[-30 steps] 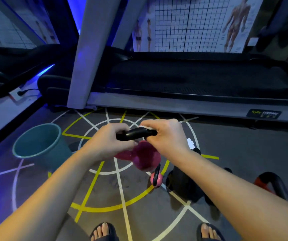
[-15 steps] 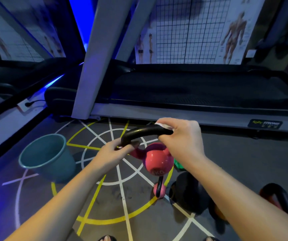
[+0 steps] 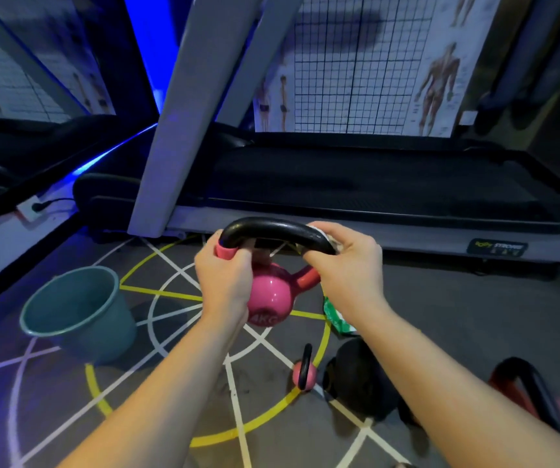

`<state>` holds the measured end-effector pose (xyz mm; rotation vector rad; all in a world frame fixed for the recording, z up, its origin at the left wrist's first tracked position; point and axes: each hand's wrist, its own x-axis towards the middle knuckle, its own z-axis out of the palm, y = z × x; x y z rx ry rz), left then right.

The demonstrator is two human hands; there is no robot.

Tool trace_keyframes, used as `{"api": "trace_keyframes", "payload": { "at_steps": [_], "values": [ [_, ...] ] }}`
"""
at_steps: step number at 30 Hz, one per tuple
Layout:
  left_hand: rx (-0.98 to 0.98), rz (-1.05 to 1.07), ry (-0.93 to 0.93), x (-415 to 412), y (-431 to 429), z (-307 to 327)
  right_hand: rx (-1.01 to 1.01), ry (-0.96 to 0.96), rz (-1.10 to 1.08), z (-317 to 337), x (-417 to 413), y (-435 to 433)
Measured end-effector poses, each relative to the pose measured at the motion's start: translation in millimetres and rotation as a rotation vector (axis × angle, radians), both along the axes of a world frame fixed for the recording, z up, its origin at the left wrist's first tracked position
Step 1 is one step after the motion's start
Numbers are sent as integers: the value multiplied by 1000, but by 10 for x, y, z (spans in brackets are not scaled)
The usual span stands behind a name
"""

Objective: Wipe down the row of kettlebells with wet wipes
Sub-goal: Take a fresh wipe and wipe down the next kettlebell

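left hand (image 3: 226, 282) grips the left end of the pink kettlebell (image 3: 272, 295) handle | kettlebell held above the lined floor (image 3: 170, 383) | right hand (image 3: 349, 265) clamps a white wipe (image 3: 321, 231) round the handle's right end | teal bucket (image 3: 69, 305) at left

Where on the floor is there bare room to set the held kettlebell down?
Bare floor inside the yellow ring, between the teal bucket and the small pink kettlebell; also the grey floor before the treadmill, right of the green pack. Crowded lower right: black kettlebell, red kettlebell.
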<state>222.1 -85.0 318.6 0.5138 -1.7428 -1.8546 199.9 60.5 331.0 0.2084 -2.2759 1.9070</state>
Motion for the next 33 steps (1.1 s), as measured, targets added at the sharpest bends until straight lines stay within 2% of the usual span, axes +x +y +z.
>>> {"api": "trace_keyframes", "payload": {
  "at_steps": [4, 8, 10, 15, 18, 20, 22, 25, 29, 31, 33],
  "values": [
    [-181, 1, 11, 68, -33, 40, 49, 31, -26, -143, -91, -42],
    [-436, 9, 56, 176, -70, 122, 131, -17, 94, -216, -37, -45],
    [-484, 38, 33, 201, -122, 155, 203, -24, 135, -219, 43, -21],
    [-470, 71, 33, 255, -209, 210, 175, -70, 229, -291, 236, -69],
    [-445, 36, -3, 218, -274, 173, 14, -62, 292, -257, 268, -121],
    [-475, 49, -11, 209, -275, 149, -32, 19, 432, -190, 323, -170],
    [-495, 65, 3, 211, -253, 130, 51, 123, 515, -154, 367, -234],
    [-470, 111, -8, 177, -259, 104, 211, 127, 443, -213, 231, -207],
    [-422, 169, 5, 143, -299, 96, 205, -134, 319, -272, 129, -95],
    [-388, 138, 12, 120, -301, 85, 222, -85, 285, -297, 184, -125],
    [-363, 97, 14, 90, -307, 63, 208, 79, 287, -292, 216, -170]
  ]
}}
